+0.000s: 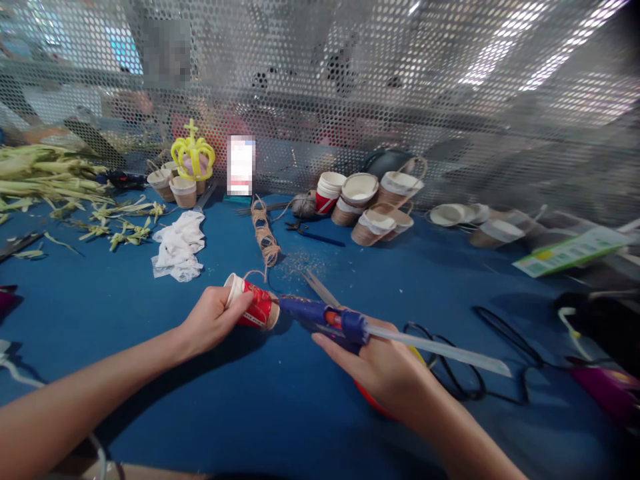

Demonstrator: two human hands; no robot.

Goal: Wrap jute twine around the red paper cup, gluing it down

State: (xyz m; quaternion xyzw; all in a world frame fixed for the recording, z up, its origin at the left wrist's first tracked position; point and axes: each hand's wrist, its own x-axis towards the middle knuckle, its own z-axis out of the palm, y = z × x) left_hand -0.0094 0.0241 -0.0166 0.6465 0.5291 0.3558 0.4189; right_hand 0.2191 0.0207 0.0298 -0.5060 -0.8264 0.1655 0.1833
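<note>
My left hand [215, 317] is closed round a red and white paper cup [257, 308], tilted on its side above the table. Twine is wound at the cup's base end and runs back to a loose bundle of twine [264, 237] behind it. My right hand [375, 363] grips a blue hot glue gun [320, 317], and a long clear glue stick [440, 347] sticks out of its rear. The gun's nozzle points at the twine-wrapped end of the cup; whether they touch I cannot tell. Under the gun lies a pair of scissors [320, 288], its handles partly hidden by my right hand.
Twine-wrapped cups [373, 223] stand at the back, near pliers [315, 233]. A crumpled white cloth [179, 245], dried husks [45, 170] and a yellow crown-shaped ornament [193, 157] lie left. A black cable [455, 383] coils at right. A perforated metal screen [300, 87] borders the table.
</note>
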